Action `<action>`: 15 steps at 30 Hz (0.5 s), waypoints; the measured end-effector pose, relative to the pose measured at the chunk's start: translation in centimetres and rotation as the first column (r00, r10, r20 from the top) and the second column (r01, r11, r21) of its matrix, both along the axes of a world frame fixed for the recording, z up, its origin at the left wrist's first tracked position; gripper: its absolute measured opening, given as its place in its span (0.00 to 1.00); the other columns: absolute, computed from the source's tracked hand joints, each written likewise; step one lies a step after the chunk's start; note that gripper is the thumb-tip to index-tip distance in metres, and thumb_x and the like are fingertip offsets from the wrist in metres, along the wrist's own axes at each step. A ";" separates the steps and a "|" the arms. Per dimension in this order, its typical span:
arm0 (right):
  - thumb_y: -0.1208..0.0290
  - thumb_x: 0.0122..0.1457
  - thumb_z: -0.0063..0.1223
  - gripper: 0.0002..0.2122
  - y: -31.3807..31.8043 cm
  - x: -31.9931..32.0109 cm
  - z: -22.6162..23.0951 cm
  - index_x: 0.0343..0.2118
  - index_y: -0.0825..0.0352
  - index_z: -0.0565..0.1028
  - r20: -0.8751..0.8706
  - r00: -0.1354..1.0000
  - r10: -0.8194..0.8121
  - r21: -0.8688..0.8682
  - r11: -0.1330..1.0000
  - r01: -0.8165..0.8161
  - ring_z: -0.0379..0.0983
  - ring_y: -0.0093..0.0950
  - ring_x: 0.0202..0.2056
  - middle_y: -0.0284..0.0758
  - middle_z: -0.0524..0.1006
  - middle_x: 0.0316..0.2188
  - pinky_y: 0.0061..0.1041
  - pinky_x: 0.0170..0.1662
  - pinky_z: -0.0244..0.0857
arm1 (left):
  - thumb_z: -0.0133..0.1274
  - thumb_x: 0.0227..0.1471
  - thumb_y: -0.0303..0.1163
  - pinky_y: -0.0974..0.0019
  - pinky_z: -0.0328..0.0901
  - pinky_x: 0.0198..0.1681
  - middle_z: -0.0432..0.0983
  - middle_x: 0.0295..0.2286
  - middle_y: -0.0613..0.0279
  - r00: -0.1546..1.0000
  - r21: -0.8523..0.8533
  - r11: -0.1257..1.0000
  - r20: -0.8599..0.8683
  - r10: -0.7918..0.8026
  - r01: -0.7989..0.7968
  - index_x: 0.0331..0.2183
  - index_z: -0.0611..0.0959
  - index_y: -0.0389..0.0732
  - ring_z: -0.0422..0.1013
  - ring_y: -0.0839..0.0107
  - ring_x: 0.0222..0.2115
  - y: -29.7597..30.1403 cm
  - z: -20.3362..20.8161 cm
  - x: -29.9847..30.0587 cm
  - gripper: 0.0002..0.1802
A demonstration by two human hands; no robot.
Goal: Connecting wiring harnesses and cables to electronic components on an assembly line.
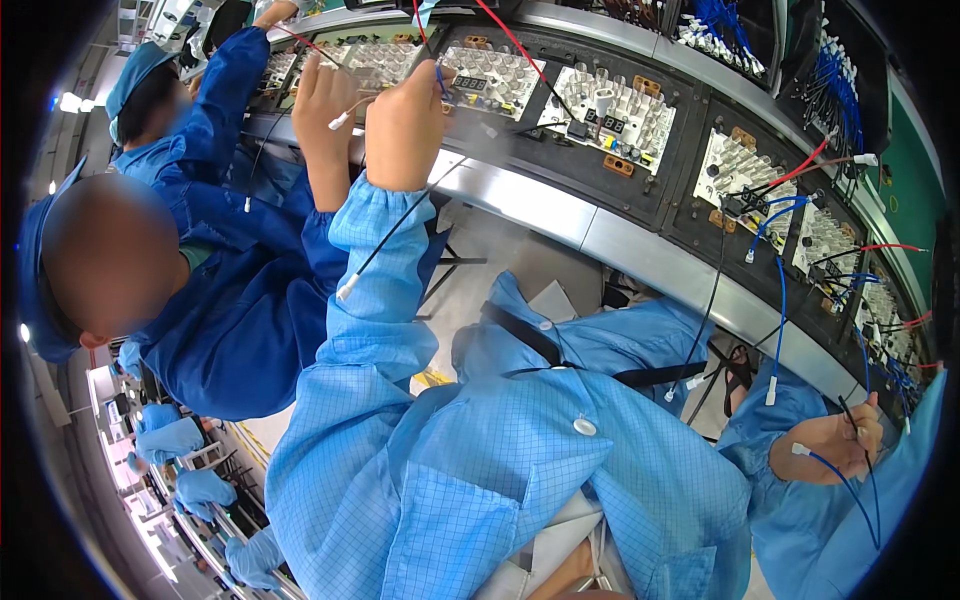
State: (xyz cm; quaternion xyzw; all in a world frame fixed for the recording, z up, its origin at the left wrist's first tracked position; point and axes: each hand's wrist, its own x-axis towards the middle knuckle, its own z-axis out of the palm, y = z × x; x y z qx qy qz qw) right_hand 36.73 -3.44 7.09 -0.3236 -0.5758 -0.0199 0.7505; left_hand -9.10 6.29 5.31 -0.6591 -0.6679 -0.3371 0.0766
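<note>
My left hand [405, 130] is raised over the near edge of the line, fingers pinched together at a thin wire [441, 82] beside a circuit board with a digit display [490, 82]. A black wire with a white plug [346, 290] hangs across my left sleeve. At the far right, my right hand [825, 442] is closed around a black wire [852, 418]. A blue wire with a white plug [803, 450] hangs in front of that hand. What its curled fingers hide I cannot make out.
White circuit boards [612, 118] with clear domes sit in black trays along a metal-edged line [540, 210]. Red test leads [515, 45] hang from above. A co-worker in dark blue [240, 290] reaches in at left, hand [325, 115] beside mine. Wire bundles [835, 95] hang upper right.
</note>
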 end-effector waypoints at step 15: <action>0.70 0.62 0.36 0.09 -1.2 2.1 -1.2 0.31 0.68 0.69 -0.180 0.983 0.017 -0.061 0.998 -0.029 0.54 0.27 0.26 0.32 0.56 0.22 0.46 0.59 0.51 | 0.47 0.52 0.27 0.56 0.66 0.24 0.75 0.18 0.55 0.999 -0.049 0.999 0.039 0.020 -0.018 0.33 0.78 0.44 0.73 0.53 0.22 0.2 -0.2 0.2 0.06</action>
